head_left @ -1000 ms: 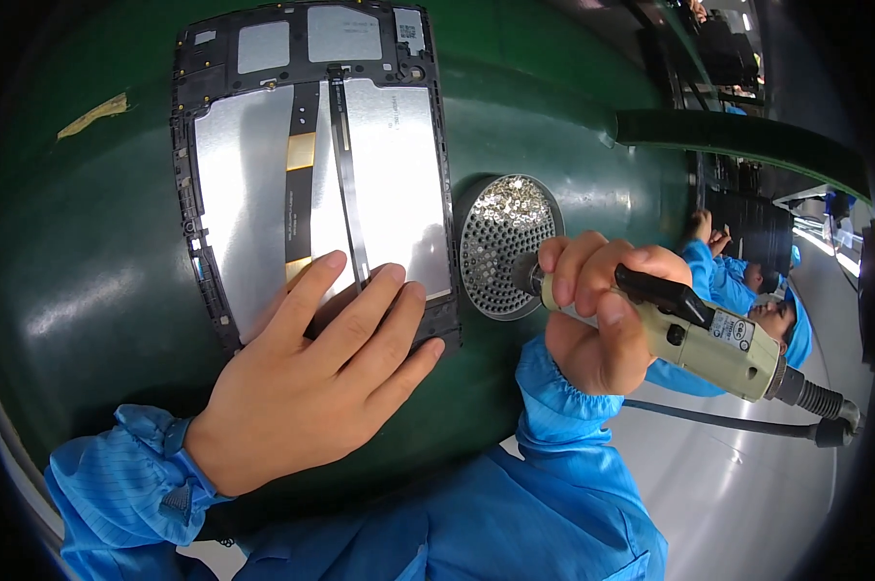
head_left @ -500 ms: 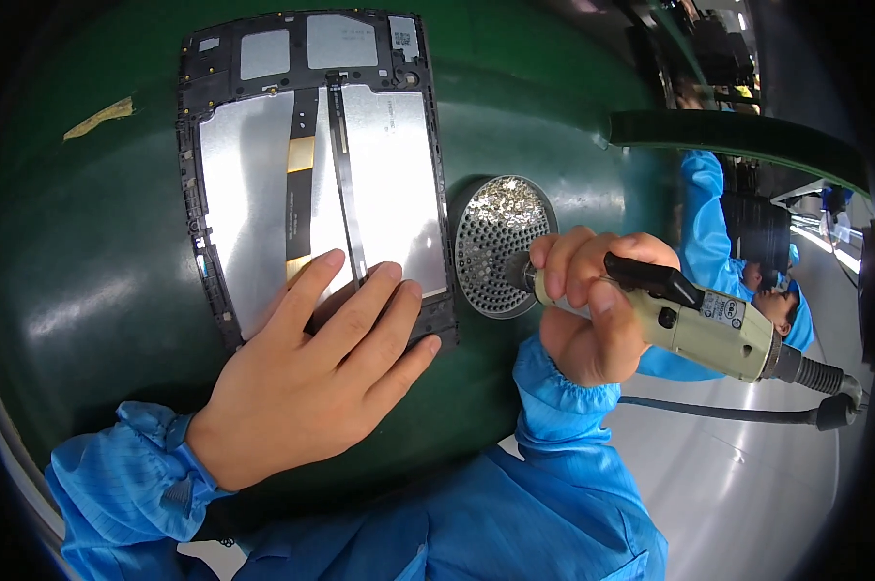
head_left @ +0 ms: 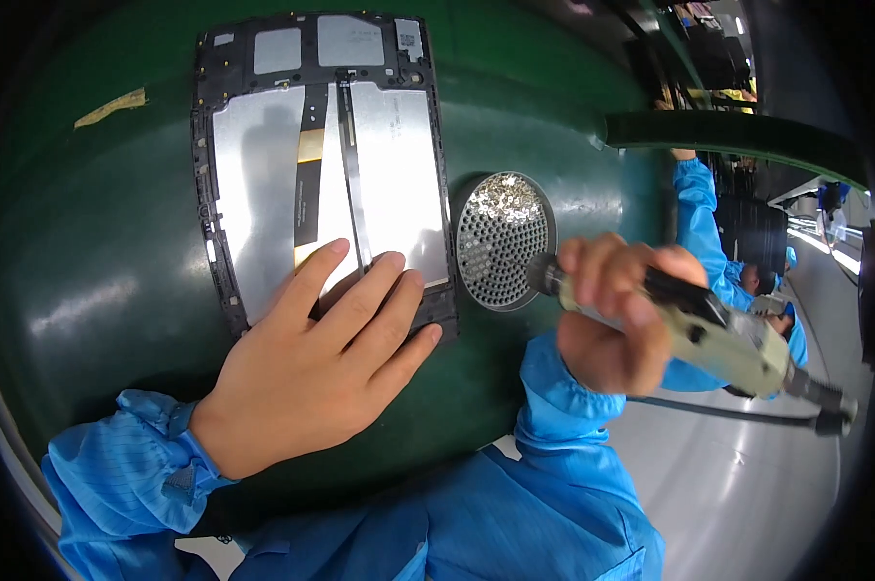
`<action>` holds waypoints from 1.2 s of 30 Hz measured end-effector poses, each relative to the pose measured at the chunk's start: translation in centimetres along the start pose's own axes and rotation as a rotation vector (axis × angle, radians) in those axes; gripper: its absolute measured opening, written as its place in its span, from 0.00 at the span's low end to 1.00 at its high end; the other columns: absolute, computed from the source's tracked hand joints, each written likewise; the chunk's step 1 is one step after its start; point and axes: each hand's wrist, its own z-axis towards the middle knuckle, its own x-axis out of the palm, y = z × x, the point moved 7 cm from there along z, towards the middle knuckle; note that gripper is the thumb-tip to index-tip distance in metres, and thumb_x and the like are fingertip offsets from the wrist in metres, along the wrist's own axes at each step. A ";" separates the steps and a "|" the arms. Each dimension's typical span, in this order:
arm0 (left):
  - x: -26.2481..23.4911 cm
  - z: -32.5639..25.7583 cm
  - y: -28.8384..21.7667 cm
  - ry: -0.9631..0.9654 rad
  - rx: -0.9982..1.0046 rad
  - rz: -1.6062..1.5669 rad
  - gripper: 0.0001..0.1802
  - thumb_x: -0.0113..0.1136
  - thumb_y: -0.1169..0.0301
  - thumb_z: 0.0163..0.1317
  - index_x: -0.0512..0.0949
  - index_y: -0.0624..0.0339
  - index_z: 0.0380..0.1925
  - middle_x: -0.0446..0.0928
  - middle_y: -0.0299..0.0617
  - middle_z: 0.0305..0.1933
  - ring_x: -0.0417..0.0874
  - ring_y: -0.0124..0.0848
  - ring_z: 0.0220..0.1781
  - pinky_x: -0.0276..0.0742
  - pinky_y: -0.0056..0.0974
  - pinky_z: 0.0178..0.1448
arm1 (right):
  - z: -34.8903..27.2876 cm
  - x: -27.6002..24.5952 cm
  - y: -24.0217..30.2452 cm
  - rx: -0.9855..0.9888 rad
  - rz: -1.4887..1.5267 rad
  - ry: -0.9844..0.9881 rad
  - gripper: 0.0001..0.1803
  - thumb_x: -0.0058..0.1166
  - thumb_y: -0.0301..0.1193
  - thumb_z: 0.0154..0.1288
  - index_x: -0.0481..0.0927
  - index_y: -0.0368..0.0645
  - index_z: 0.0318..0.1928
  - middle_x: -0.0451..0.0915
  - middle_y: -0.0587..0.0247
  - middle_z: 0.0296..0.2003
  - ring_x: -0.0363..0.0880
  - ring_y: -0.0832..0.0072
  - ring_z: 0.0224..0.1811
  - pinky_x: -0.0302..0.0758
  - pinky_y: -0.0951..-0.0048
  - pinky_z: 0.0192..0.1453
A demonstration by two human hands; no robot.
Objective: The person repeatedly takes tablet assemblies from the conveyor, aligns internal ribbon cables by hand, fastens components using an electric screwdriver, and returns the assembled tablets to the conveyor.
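A tablet-like device frame (head_left: 399,184), opened to its silver plates, black border and ribbon cables, lies on the green table. My left hand (head_left: 307,378) rests on its lower part, fingers stretched out and spread. In my right hand (head_left: 616,310) is an electric screwdriver (head_left: 737,347) with a pale green body, my fingers wrapped round its front end. Its dark nose is over the right edge of a round dish (head_left: 500,261) with a dimpled surface. Small shiny screws (head_left: 508,198) crowd the dish's far side. The screwdriver's tip cannot be made out.
A scrap of yellowish tape (head_left: 110,107) sits on the green table (head_left: 118,242) at the left. A raised dark green bar (head_left: 737,138) curves along the far right. Behind the screwdriver runs a cable (head_left: 718,412). Co-workers in blue sleeves (head_left: 697,208) are at the right.
The screwdriver and my right hand have moved a little to the right, with the body blurred by motion. My left hand stays on the device frame.
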 end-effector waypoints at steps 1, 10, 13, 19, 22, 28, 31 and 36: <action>-0.3 0.1 0.0 0.001 -0.010 -0.014 0.17 0.57 0.68 0.55 0.81 0.48 0.46 0.75 0.50 0.55 0.72 0.45 0.62 0.59 0.58 0.68 | -0.1 0.1 1.1 -0.014 0.012 0.019 0.21 0.53 0.27 0.60 0.67 0.44 0.54 0.69 0.62 0.22 0.68 0.71 0.24 0.69 0.60 0.35; 0.1 0.2 0.1 -0.025 -0.029 0.021 0.16 0.56 0.67 0.54 0.82 0.52 0.44 0.74 0.51 0.54 0.72 0.47 0.62 0.63 0.59 0.66 | -3.0 3.5 1.7 0.054 -0.051 0.227 0.17 0.52 0.30 0.62 0.67 0.46 0.52 0.68 0.66 0.22 0.70 0.73 0.26 0.68 0.63 0.35; -0.1 0.2 0.0 -0.026 -0.033 0.015 0.16 0.56 0.67 0.54 0.82 0.52 0.44 0.74 0.51 0.54 0.72 0.47 0.62 0.62 0.59 0.66 | -3.0 3.6 1.5 0.076 -0.051 0.231 0.17 0.53 0.30 0.62 0.67 0.46 0.51 0.68 0.66 0.23 0.71 0.73 0.26 0.69 0.63 0.35; 0.0 0.2 0.0 -0.033 -0.045 -0.011 0.16 0.56 0.67 0.54 0.82 0.52 0.44 0.74 0.51 0.55 0.71 0.46 0.62 0.62 0.59 0.66 | -3.0 3.8 1.1 0.092 -0.022 0.251 0.17 0.52 0.29 0.62 0.67 0.46 0.52 0.68 0.65 0.23 0.71 0.72 0.26 0.69 0.62 0.36; 0.2 0.1 0.0 -0.033 -0.043 -0.003 0.17 0.56 0.67 0.54 0.82 0.52 0.44 0.74 0.51 0.55 0.71 0.46 0.62 0.62 0.59 0.66 | -3.1 3.8 0.8 0.092 -0.011 0.256 0.17 0.52 0.28 0.62 0.66 0.45 0.51 0.68 0.65 0.23 0.71 0.72 0.26 0.68 0.62 0.36; 0.2 0.1 0.0 -0.026 -0.040 0.005 0.16 0.56 0.67 0.55 0.82 0.52 0.44 0.73 0.51 0.55 0.71 0.46 0.63 0.62 0.59 0.66 | -2.9 3.9 0.7 0.104 0.000 0.274 0.17 0.52 0.28 0.61 0.66 0.45 0.50 0.69 0.65 0.23 0.71 0.71 0.25 0.68 0.62 0.35; 0.1 0.2 0.1 -0.027 -0.040 0.004 0.16 0.56 0.67 0.56 0.82 0.52 0.44 0.73 0.51 0.55 0.71 0.46 0.63 0.62 0.58 0.66 | -2.9 3.9 0.5 0.108 -0.010 0.278 0.16 0.52 0.28 0.61 0.66 0.44 0.49 0.69 0.64 0.23 0.71 0.71 0.25 0.68 0.63 0.33; 0.1 0.1 0.0 -0.032 -0.032 0.026 0.16 0.55 0.67 0.55 0.81 0.53 0.44 0.74 0.51 0.55 0.71 0.46 0.63 0.62 0.59 0.66 | -2.8 4.3 0.5 0.066 -0.027 0.319 0.15 0.52 0.27 0.61 0.66 0.44 0.47 0.69 0.64 0.22 0.71 0.71 0.25 0.68 0.64 0.32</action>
